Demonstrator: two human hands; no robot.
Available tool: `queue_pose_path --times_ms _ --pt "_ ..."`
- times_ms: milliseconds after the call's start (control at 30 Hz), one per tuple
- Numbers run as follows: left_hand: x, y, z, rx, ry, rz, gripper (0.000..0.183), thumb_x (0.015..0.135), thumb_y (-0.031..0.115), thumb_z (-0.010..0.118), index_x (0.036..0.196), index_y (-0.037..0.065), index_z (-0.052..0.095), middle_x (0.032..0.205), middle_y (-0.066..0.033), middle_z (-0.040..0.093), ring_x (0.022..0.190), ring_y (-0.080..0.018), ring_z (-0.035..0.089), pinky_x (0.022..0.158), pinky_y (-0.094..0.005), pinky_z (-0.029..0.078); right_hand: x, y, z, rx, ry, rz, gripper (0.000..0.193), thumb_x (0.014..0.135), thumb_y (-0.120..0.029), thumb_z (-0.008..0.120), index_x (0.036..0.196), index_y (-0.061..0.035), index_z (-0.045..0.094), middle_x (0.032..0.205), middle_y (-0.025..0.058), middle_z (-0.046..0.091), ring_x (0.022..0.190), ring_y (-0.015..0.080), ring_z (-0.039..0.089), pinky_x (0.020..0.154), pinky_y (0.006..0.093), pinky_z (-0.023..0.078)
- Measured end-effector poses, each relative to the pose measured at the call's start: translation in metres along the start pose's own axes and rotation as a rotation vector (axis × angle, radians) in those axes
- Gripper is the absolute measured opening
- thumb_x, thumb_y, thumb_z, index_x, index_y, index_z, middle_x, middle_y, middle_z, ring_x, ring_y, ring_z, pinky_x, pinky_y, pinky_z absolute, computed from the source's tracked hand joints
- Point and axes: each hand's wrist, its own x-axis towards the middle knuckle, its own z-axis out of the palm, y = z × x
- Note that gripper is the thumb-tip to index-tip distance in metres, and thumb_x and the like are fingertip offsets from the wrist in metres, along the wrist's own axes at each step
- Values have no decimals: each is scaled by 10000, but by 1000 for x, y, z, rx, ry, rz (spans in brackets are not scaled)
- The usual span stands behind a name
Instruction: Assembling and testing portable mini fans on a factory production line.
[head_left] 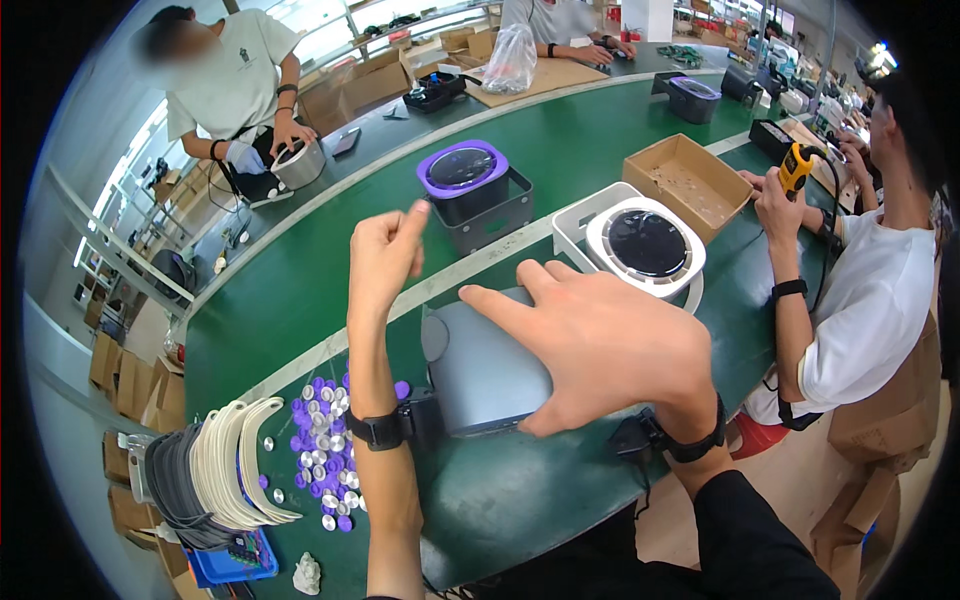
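Note:
On the near bench, a dark grey rounded casing [482, 365] lies in front of me. My right hand [615, 345] spans it, thumb at its near edge and fingers across its far side, covering much of it. My left hand [385, 258] is raised just beyond the casing's left end, thumb sticking up and the other fingers curled in; whatever they may enclose is hidden. Beyond it stands a purple-rimmed round-topped device [462, 170] in a dark bracket. Right of that, a white device with a black round top [647, 245] sits close to my right hand.
Purple and silver round knobs [325, 440] lie loose at left, beside stacked white and grey curved strips [225, 465] and a blue tray [240, 560]. An open cardboard box [688, 185] stands at far right. A co-worker [865, 270] at right holds a yellow tool [797, 170].

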Motion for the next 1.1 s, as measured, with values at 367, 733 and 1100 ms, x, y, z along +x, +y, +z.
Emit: queue_pose_path --times_ms 367,733,1100 --pt "-50 76 -36 180 -353 214 297 931 294 724 910 12 632 681 -63 636 644 -122 614 586 -291 479 2 4 -1 -37 20 22 963 630 -364 842 1436 4 464 1063 301 604 975 462 631 812 457 559" --pt "-101 92 -41 442 -513 432 514 845 234 738 1266 16 538 1050 -256 671 983 -432 649 858 -466 517 3 -5 -6 -22 -58 63 1047 639 -431 843 1498 -29 399 1084 264 591 988 443 621 811 456 559" --pt "-82 90 -36 326 -598 305 900 717 343 881 1441 40 439 1156 -231 632 1097 -364 632 928 -430 516 1 3 -1 -43 -43 45 995 669 -443 827 1475 -59 388 1057 218 559 988 410 615 782 448 535"
